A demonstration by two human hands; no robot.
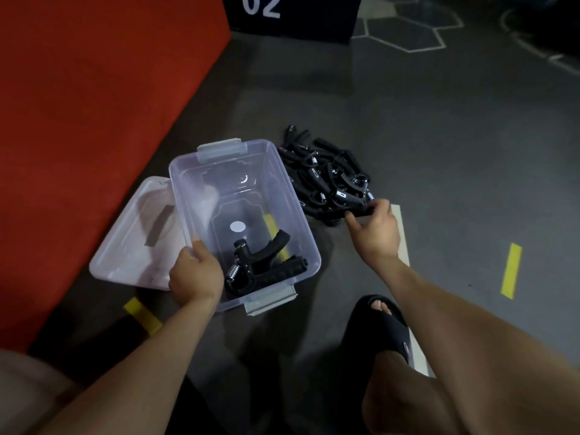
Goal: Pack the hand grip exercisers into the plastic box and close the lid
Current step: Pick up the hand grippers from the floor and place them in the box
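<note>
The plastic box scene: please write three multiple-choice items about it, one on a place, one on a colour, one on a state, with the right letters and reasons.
1. Where does the lid lie?
A. On the box
B. On the floor at the box's left side
C. On the red mat

2. What colour are the exercisers in the pile?
A. Black
B. Blue
C. White

3. What is the right hand doing?
A. Resting idle on the floor
B. Pressing the lid shut
C. Taking hold of an exerciser at the pile's near edge

Answers: 1 B, the lid rests beside the open plastic box. 2 A, all handles look black. 3 C, its fingers curl on a black handle, while the left hand holds the box rim.
</note>
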